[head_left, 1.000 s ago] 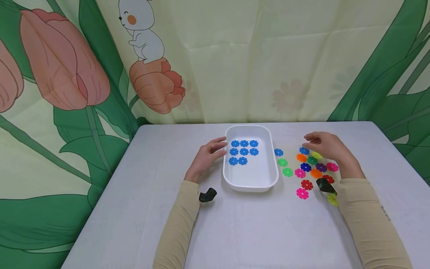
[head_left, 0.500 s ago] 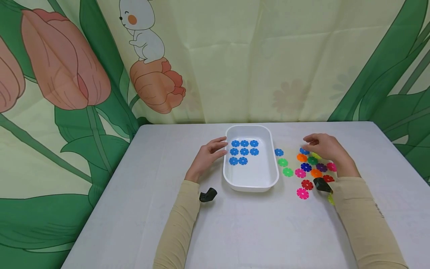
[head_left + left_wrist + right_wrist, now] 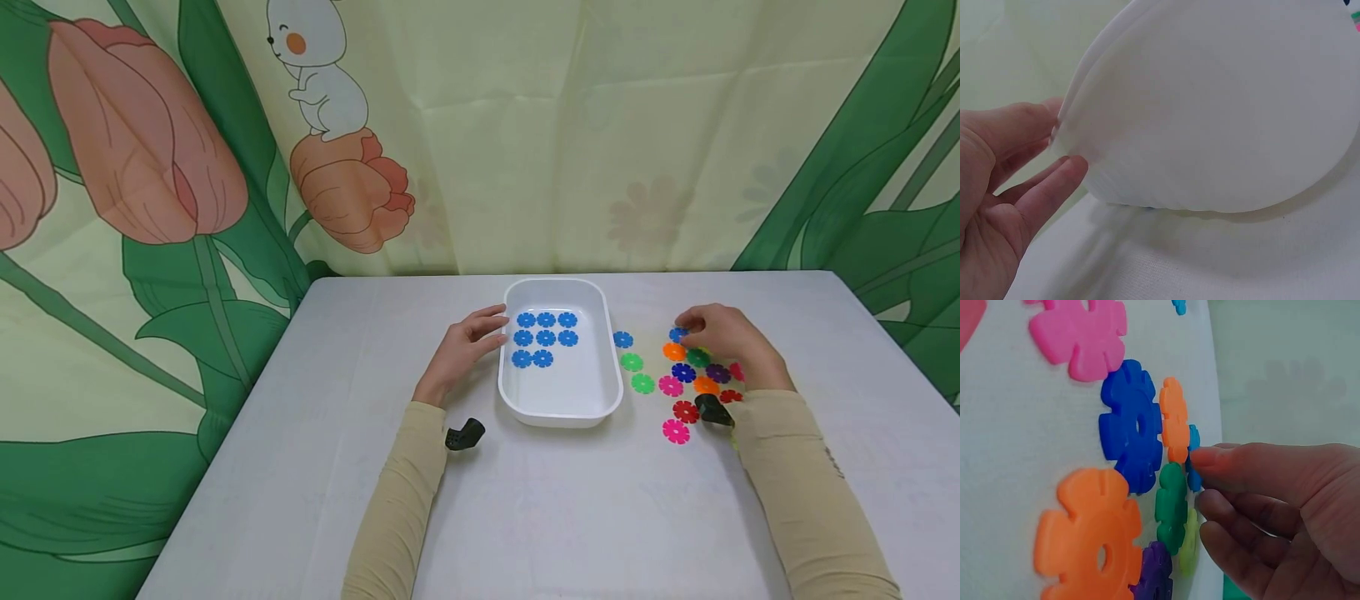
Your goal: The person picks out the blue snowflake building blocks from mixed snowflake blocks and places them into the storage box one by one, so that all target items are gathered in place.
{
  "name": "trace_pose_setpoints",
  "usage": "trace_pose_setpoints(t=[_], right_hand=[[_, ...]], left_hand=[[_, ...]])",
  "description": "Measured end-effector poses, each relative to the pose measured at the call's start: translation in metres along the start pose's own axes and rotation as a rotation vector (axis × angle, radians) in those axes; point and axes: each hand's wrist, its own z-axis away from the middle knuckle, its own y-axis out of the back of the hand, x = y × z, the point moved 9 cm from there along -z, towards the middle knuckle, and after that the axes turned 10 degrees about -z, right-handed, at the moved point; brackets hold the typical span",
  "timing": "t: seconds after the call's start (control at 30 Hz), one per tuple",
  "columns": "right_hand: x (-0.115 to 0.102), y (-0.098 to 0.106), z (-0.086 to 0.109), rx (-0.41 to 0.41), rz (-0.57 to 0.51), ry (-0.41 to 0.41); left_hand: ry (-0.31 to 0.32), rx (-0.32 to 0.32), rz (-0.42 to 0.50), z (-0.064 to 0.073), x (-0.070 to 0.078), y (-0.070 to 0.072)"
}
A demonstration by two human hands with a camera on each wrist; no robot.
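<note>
A white plastic tray (image 3: pixel 558 398) holds several blue flower-shaped discs (image 3: pixel 545 338) laid out in rows. My left hand (image 3: pixel 463 342) touches the tray's left side, its fairly straight fingertips right at the rim; the left wrist view shows the fingers against the tray wall (image 3: pixel 1222 125). Over the loose discs on the right, my right hand (image 3: pixel 727 337) has its thumb and forefinger at a light blue flower-shaped disc (image 3: pixel 1194 459). The fingertips pinch its edge and partly cover it, while the other fingers curl beneath.
Around the right hand lie loose slotted discs: orange (image 3: pixel 673 352), dark blue (image 3: pixel 682 372), green (image 3: pixel 698 358), purple (image 3: pixel 717 372), pink (image 3: pixel 675 431) and red (image 3: pixel 685 412). A blue disc (image 3: pixel 622 340) and two light green discs (image 3: pixel 642 383) sit beside the tray.
My right hand has come down and slightly left, its fingertips now meeting at the light blue disc. The left hand and the tray stay put.
</note>
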Motion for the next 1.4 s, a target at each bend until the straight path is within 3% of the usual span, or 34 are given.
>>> trace_pose_setpoints(t=[0.5,1.0,1.4], right_hand=[[-0.003,-0.002,-0.001,0.009,-0.013,-0.004],[-0.001,-0.003,-0.011,0.076,-0.022,-0.006],[-0.003,-0.004,-0.015,0.072,-0.018,-0.015]], left_hand=[[0.009,-0.004,-0.003,0.001,0.003,0.001],[-0.006,-0.003,-0.007,0.001,0.003,0.000],[0.005,-0.002,-0.008,0.002,0.002,0.001]])
